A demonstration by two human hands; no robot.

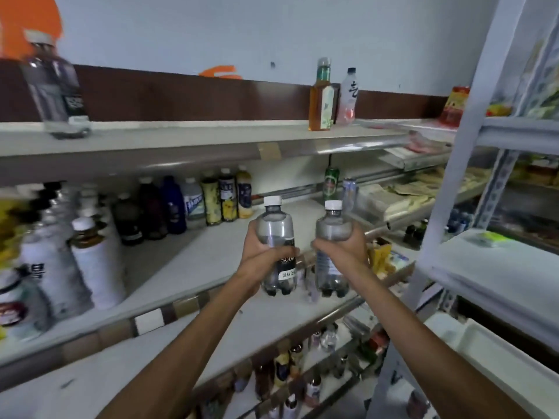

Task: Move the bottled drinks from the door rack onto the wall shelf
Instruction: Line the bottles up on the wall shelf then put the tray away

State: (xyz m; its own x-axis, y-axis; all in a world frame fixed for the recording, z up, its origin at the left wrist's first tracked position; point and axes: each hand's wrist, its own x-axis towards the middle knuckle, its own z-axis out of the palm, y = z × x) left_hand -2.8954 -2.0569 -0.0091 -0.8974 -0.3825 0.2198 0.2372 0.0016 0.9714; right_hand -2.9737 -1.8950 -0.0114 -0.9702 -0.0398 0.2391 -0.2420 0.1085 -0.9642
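Note:
My left hand (262,255) grips a clear soda bottle (276,234) with a white cap and a black label. My right hand (343,247) grips a second clear soda bottle (332,228) with a white cap. Both bottles are upright, held side by side in the air in front of the middle wall shelf (193,267). The upper wall shelf (181,137) carries another clear soda bottle (56,89) at its left end, and an amber bottle (322,101) and a pink-white bottle (348,98) further right.
Several bottles (193,204) stand at the back and left of the middle shelf, with two cans (331,184) to the right. A lower shelf (302,373) holds more bottles. A grey metal rack (453,182) stands close on the right.

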